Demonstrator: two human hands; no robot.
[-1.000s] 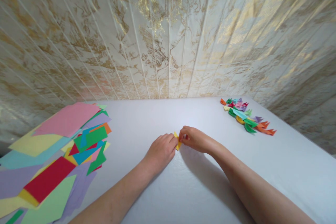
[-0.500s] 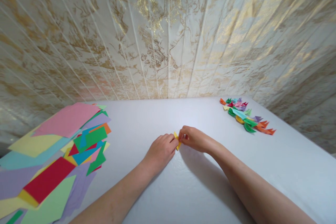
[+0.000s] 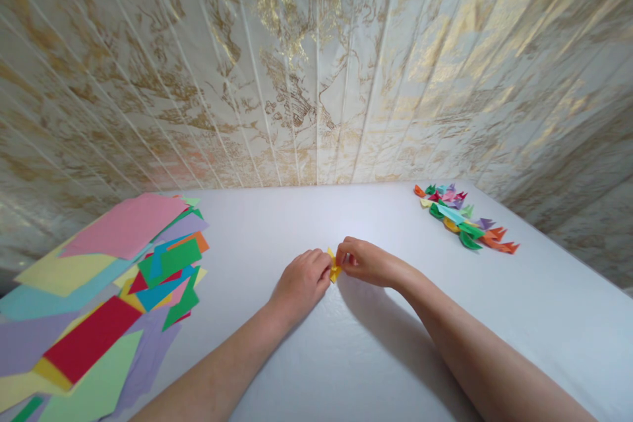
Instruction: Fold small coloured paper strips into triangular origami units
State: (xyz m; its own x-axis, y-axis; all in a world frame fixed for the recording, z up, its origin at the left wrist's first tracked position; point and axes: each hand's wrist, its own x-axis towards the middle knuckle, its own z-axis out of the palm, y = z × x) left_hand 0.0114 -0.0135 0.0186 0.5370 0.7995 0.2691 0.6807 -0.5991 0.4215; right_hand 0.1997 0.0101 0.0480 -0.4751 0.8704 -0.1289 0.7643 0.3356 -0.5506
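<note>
A small folded piece of yellow paper (image 3: 334,270) is at the middle of the table, between my two hands. My left hand (image 3: 305,277) is closed on its left side, the fingers bent over the paper and the wrist low over the tabletop. With thumb and fingertips pinched together, my right hand (image 3: 363,261) grips the paper's right side. Both hands cover much of the paper, so its full folded shape is hidden; pointed yellow ends show above and below the fingers.
On the left lies a spread of coloured paper sheets, a large pink sheet (image 3: 129,224) and a red one (image 3: 93,337) among them. Several small folded paper figures (image 3: 462,219) lie at the far right of the white table (image 3: 395,369). A patterned curtain (image 3: 297,66) hangs behind.
My left fingers have shifted slightly left, and more of the yellow paper shows between the hands, its folds opened a little wider. My right hand has barely moved.
</note>
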